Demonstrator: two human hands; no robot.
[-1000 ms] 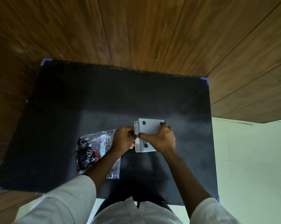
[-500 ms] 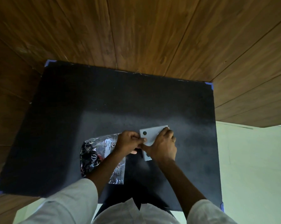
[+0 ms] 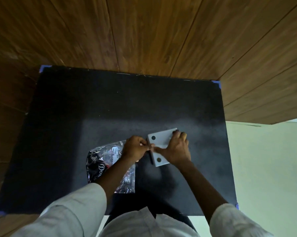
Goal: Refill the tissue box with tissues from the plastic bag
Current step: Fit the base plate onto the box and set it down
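A grey tissue box [image 3: 161, 140] with dark round spots on its upward face lies on the black mat [image 3: 110, 108], turned slightly askew. My right hand [image 3: 176, 149] is spread flat over the box and presses on it. My left hand [image 3: 135, 148] pinches the box's left edge with its fingertips. To the left lies a clear plastic bag [image 3: 101, 161] with black print and a white label, partly hidden under my left forearm. No tissues can be made out.
The black mat has blue tape at its corners [image 3: 218, 82] and lies on a table against wooden wall panels [image 3: 144, 31]. A pale floor [image 3: 267, 168] shows to the right of the table. My white sleeves fill the bottom.
The box has rotated a little under my hands; a second spot near its front corner now shows. Both hands stay on it. The camera view shifted slightly.
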